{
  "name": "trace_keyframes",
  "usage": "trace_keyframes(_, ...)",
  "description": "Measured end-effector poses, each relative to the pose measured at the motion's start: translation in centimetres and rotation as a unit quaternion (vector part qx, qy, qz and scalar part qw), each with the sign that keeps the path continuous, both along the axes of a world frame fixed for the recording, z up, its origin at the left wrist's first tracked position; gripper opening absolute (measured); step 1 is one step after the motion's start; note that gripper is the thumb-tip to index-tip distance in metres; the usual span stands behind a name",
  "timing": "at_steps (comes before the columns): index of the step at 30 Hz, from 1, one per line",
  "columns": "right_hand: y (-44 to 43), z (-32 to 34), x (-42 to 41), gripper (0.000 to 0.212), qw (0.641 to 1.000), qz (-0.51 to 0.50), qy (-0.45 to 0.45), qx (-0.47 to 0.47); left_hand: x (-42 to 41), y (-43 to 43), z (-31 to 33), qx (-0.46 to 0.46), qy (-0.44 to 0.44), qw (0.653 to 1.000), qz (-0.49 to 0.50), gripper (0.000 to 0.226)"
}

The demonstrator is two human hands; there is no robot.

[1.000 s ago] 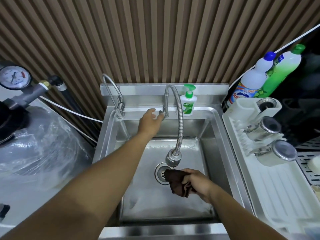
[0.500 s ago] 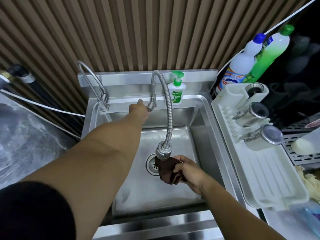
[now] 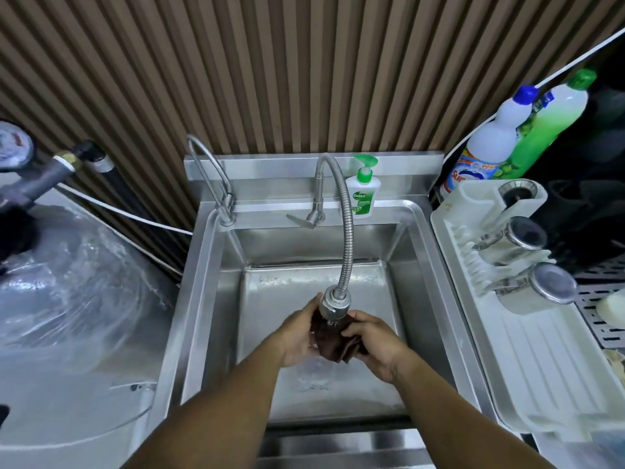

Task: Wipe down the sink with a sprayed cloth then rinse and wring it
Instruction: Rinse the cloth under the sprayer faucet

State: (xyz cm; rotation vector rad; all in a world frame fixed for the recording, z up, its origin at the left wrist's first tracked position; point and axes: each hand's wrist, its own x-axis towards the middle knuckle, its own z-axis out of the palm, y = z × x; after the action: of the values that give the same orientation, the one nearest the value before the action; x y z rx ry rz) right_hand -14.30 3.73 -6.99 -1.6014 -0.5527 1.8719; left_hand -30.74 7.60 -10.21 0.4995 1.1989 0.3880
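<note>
From the head camera, both hands are down in the stainless steel sink [image 3: 419,265], meeting right under the spray head [image 3: 333,306] of the flexible faucet hose [image 3: 348,231]. The brown cloth [image 3: 329,340] is bunched between them, held above the basin floor and touching the underside of the nozzle. The left hand [image 3: 297,336] has its fingers curled round the cloth's left side, and the right hand [image 3: 372,343] grips the right side, thumb on top. Drops of water show at the nozzle, and the basin floor below the hands looks wet and rippled. On the back ledge, the faucet lever [image 3: 299,221] points left, the Dettol pump bottle [image 3: 362,198] stands just right of the faucet base, and a gooseneck tap [image 3: 209,174] rises at the left corner. To the right sits a white drainer tray [image 3: 541,367] with steel cups [image 3: 521,238] lying on their sides, with a white bleach bottle [image 3: 490,147] and a green bottle [image 3: 548,120] behind it.
</note>
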Motion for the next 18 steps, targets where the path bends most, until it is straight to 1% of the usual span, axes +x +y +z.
trace_keyframes(1, 0.2, 0.0, 0.0, 0.035, 1.000, -0.007, -0.006, 0.008, 0.0, -1.0, -0.2, -0.004, -0.027, 1.000, 0.003, 0.063)
trace_keyframes(3, 0.6, -0.3, 0.0, 0.036, 0.999, -0.040, -0.017, 0.020, -0.1, -2.1, 0.1, 0.019, -0.048, 0.998, 0.037, 0.052)
trace_keyframes(5, 0.8, -0.5, -0.1, 0.038, 0.997, -0.068, -0.038, 0.026, -0.2, -2.5, 0.8, 0.066, -0.023, 0.995, 0.075, 0.040)
trace_keyframes(7, 0.8, -0.8, -0.4, 0.036, 0.994, -0.089, -0.055, 0.025, -0.4, -2.6, 1.3, 0.108, 0.008, 0.990, 0.092, 0.035)
trace_keyframes(10, 0.3, -0.8, -1.2, 0.021, 0.991, -0.113, -0.065, 0.021, -0.6, -2.8, 1.7, 0.140, 0.044, 0.984, 0.104, 0.030)
trace_keyframes(13, -0.5, -1.0, -1.8, 0.014, 0.991, -0.125, -0.057, 0.009, -0.2, -3.2, 1.6, 0.173, 0.080, 0.977, 0.096, 0.026)
trace_keyframes(16, -1.0, -1.0, -2.3, 0.017, 0.994, -0.101, -0.034, -0.009, 0.4, -3.5, 2.0, 0.215, 0.113, 0.967, 0.070, 0.020)
trace_keyframes(18, -1.2, -0.8, -2.8, 0.018, 0.993, -0.118, -0.017, 0.002, 0.7, -3.5, 2.5, 0.231, 0.140, 0.961, 0.068, 0.018)
